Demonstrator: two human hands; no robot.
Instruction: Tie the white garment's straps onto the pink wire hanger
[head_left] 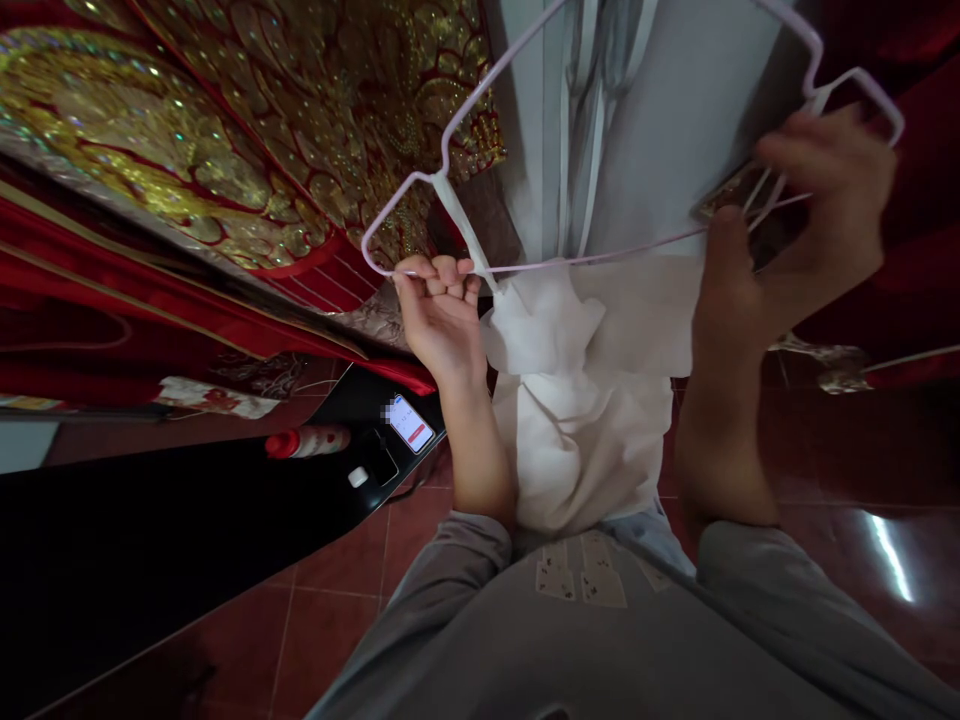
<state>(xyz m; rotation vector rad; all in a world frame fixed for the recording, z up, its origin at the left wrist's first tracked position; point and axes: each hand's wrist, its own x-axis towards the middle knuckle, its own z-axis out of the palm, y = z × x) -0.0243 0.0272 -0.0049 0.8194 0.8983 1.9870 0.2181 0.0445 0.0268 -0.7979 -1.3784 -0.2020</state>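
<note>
My left hand (444,318) is closed on the lower left corner of a pale pink clothes hanger (630,250), its fingers curled over the wire. A white strap runs from the hanger's left notch down to a white cloth garment (577,430), which hangs in front of my body. At the hanger's right end is my right hand (817,220), slightly blurred, thumb and fingers apart. Thin white straps (766,205) pass between them, and another loop sits at the right notch. Whether the hidden fingers touch the wire is unclear.
Red garments with gold sequins (247,130) hang at the left, and dark red cloth (915,230) at the right. Pale grey fabric (667,120) hangs ahead. A black table (187,530) carries a lit phone (411,424), a red-capped bottle (307,442) and a small white case (358,477).
</note>
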